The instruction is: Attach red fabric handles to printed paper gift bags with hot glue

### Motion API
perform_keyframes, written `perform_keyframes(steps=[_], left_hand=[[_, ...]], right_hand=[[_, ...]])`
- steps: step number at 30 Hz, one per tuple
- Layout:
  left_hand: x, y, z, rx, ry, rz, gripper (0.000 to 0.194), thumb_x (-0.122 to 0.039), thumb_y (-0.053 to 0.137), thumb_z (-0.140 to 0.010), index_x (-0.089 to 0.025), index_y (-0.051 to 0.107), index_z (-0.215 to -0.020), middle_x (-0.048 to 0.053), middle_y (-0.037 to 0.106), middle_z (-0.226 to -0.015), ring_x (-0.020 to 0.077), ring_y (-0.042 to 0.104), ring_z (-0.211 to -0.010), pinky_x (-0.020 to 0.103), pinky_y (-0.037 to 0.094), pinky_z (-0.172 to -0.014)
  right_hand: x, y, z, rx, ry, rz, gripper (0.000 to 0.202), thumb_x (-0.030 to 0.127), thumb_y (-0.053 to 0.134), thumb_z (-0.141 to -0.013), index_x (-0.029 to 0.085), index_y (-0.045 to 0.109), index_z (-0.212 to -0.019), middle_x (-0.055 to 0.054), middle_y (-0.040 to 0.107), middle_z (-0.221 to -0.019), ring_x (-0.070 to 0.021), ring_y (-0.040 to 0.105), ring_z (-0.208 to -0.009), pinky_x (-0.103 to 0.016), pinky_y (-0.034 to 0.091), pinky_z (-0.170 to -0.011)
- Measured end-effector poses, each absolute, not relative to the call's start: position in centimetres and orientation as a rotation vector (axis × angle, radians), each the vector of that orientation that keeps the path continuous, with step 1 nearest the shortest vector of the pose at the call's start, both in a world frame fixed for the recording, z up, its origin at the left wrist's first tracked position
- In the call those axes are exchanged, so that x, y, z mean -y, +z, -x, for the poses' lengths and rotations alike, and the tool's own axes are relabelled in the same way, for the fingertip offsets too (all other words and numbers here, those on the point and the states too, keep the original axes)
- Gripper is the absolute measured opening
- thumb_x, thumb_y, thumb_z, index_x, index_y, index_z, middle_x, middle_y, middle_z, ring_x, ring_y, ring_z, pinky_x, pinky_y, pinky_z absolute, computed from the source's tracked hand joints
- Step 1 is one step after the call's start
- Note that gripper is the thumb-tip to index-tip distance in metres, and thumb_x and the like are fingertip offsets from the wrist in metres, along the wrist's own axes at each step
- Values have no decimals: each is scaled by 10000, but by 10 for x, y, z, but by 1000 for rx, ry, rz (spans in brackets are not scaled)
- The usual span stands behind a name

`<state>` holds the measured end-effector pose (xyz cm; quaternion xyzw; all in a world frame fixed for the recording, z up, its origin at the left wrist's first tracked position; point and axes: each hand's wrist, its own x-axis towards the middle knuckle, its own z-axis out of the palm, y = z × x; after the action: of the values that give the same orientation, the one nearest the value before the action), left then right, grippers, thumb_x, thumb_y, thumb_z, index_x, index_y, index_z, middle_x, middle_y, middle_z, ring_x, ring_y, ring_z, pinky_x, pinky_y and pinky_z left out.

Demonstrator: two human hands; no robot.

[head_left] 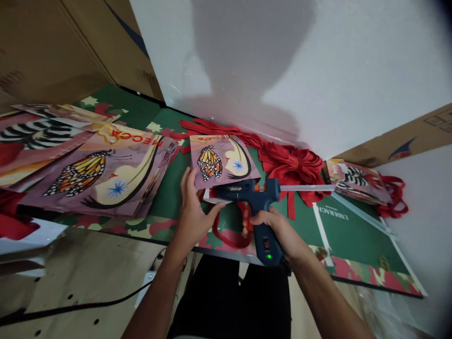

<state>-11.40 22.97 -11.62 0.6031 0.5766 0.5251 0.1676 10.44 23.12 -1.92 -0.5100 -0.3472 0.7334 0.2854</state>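
Note:
My right hand (270, 226) is wrapped round the handle of a dark blue glue gun (263, 202) with a green light and a clear glue stick at its back. The gun's nozzle end points left, under the edge of a butterfly-printed paper bag (222, 160). My left hand (194, 207) grips that bag at its lower left edge, thumb below and fingers on the side. A red ribbon handle (229, 241) loops down from the bag over the front edge of the green board. The nozzle tip is hidden by the bag.
Stacked printed bags (102, 174) lie at the left. Bundled red ribbons (296, 165) lie behind the bag, and more bags with red handles (360, 181) sit at the right. A white wall (254, 61) and cardboard (70, 47) stand behind the green board (339, 226). A black cable (106, 303) runs below.

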Motion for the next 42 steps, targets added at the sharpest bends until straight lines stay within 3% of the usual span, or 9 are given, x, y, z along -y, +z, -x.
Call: perform_keyframes(steps=[8, 12, 22, 28, 36, 42], left_hand=[[-229, -117, 113, -1639, 1494, -1707, 1080, -340, 890, -893, -274, 221, -1738, 222, 246, -1793, 394, 266, -1698, 614, 262, -1374], [-230, -117, 112, -1629, 1506, -1695, 1073, -345, 884, -898, -274, 222, -1740, 218, 242, -1795, 390, 251, -1704, 619, 247, -1378], [-228, -117, 109, -1611, 1494, -1670, 1090, -283, 859, -904, -302, 175, -1752, 207, 189, -1818, 376, 212, -1718, 615, 283, -1368], [-227, -114, 107, -1614, 1499, -1649, 1077, -270, 849, -904, -293, 183, -1750, 205, 186, -1821, 381, 207, -1719, 619, 314, -1355], [-226, -113, 105, -1605, 1493, -1595, 1101, -260, 859, -896, -305, 173, -1755, 196, 167, -1828, 377, 215, -1717, 598, 370, -1338], [-226, -111, 104, -1586, 1479, -1606, 1109, -202, 846, -893, -293, 154, -1756, 208, 148, -1829, 383, 209, -1719, 603, 367, -1340]], right_hand=[[-231, -17, -117, 1064, 1860, 1555, 194, 365, 757, -742, 194, 733, -831, -24, 719, -708, -185, 586, -604, -325, 489, -678], [-229, -14, -121, 1131, 1744, 1665, 228, 378, 772, -734, 188, 749, -860, -36, 739, -803, -194, 618, -690, -311, 476, -671], [-225, 14, -119, 1250, 1575, 1844, 230, 421, 759, -702, 222, 704, -804, 1, 661, -679, -185, 548, -591, -309, 433, -537], [-221, 20, -117, 1299, 1499, 1904, 206, 424, 747, -679, 249, 656, -738, 19, 591, -637, -187, 519, -582, -318, 410, -546], [-215, 25, -110, 1732, 1123, 2048, 216, 454, 661, -785, 246, 621, -743, 31, 521, -588, -176, 452, -558, -336, 292, -548], [-210, 22, -97, 1978, 719, 2117, 329, 451, 662, -798, 279, 416, -662, 28, 418, -553, -169, 346, -546, -352, 199, -576]])
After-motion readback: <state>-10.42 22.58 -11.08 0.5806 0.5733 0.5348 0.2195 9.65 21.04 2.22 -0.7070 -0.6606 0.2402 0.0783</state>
